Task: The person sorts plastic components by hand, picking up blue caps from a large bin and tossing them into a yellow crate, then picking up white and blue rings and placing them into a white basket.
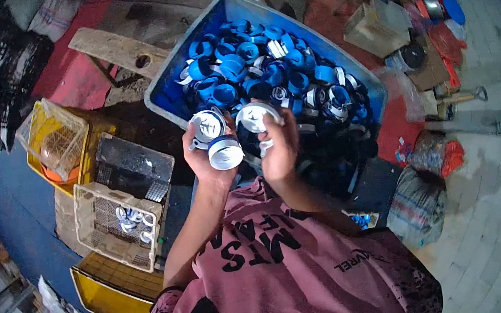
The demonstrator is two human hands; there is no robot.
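Observation:
Close in front of my chest, my left hand [205,169] grips two plastic bottle caps. One cap [207,126] faces up with its white inside showing, and a lower white cap [226,155] with a dark blue band sits against it. My right hand [283,146] has its fingers curled round another white bottle cap [252,119], also inside up, a short distance from the left hand's pair. Both hands are over the near edge of a large blue tub [164,99]. Heaped inside it are blue caps [233,67] and blue-and-white ones, with the near part in shadow.
On my left, a cream basket [119,248] holds several white pieces, beside a dark crate [132,157] and yellow crates [112,296]. A wooden bench [112,50] reaches the tub's far left side. To the right are a stuffed sack [416,202] and a box [378,28].

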